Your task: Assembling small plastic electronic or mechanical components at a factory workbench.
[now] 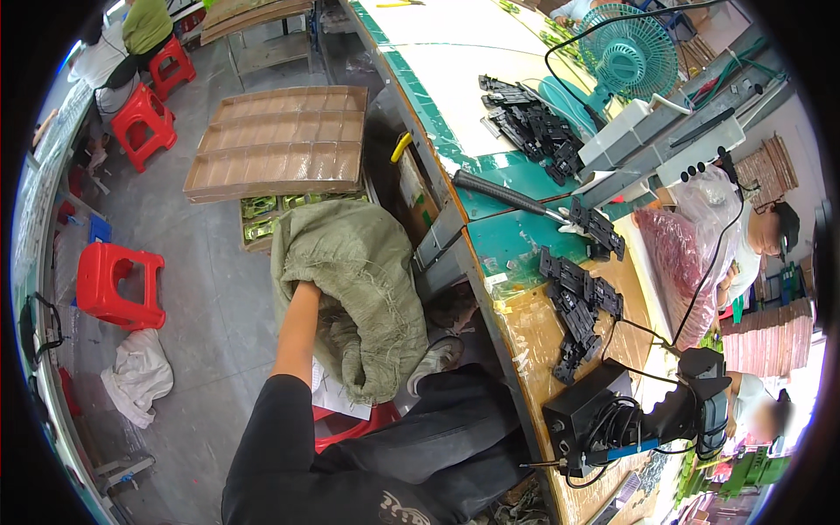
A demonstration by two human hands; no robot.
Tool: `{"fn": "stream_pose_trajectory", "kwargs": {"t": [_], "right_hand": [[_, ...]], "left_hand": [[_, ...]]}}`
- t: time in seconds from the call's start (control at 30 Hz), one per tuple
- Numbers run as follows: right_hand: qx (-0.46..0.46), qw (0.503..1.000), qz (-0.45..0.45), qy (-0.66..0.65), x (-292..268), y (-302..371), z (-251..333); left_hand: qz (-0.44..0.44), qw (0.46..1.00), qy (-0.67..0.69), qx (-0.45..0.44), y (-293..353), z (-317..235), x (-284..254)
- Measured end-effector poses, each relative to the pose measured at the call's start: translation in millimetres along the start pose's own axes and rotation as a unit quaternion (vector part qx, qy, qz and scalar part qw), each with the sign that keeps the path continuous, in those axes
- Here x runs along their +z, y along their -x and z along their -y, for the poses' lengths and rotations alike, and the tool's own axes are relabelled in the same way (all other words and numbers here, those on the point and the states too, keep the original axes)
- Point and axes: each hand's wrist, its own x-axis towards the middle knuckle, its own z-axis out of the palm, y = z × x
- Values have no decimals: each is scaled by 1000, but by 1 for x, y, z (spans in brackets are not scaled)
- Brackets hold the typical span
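Observation:
My left forearm (pixel 298 332), bare below a black sleeve, reaches down into the open mouth of a crumpled olive woven sack (pixel 363 236). The hand itself is hidden inside the sack, so its fingers and anything in them cannot be seen. The sack bulges and its frayed rim is folded over. A white sheet (pixel 346 395) and part of a red stool (pixel 357 427) show beneath it. Against the sack's far side stands a box of green parts (pixel 260 219), with a brown compartmented cardboard tray (pixel 280 144) on top. My right hand is out of view.
A workbench (pixel 490 210) runs along my right, carrying black plastic parts (pixel 573 302), a black-handled tool (pixel 499 190), a teal fan (pixel 626 52) and a black device with cables (pixel 586 411). Red stools (pixel 118 284) and a white cloth bag (pixel 140 376) are on the left floor. Other people sit across the bench.

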Motion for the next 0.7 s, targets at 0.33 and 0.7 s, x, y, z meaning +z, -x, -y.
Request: {"fn": "stream_pose_trajectory", "kwargs": {"t": [0.33, 0.7], "right_hand": [[-10, 1000, -7, 8, 5, 0, -4], [-14, 1000, -1, 6, 4, -1, 10]], "left_hand": [[6, 1000, 10, 7, -5, 28, -13], [10, 1000, 9, 0, -15, 19, -24]]}}
